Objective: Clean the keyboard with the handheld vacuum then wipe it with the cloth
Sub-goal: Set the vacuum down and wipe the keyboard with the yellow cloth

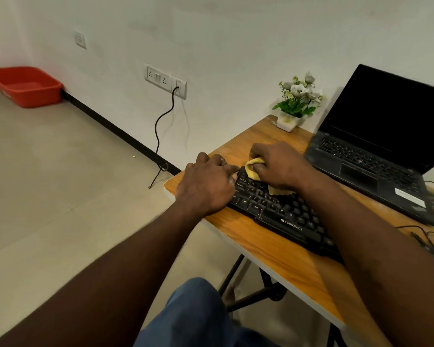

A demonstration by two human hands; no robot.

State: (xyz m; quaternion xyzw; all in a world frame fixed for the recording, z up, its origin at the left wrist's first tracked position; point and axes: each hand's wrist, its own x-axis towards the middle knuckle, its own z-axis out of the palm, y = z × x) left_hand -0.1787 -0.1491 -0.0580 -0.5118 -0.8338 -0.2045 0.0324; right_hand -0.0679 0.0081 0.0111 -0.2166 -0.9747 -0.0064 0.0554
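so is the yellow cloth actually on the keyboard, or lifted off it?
Touching. The head view shows the right hand gripping the yellow cloth, with the cloth's lower edge lying on the keys of the keyboard.

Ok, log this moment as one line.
phase: wiping | right hand: grips yellow cloth on black keyboard | left hand: holds keyboard end

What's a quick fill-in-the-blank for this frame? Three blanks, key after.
1. The right hand grips a ____ cloth on the keyboard.
2. The left hand holds the keyboard's ____ end.
3. The ____ tub stands on the floor.
Missing: yellow; left; red.
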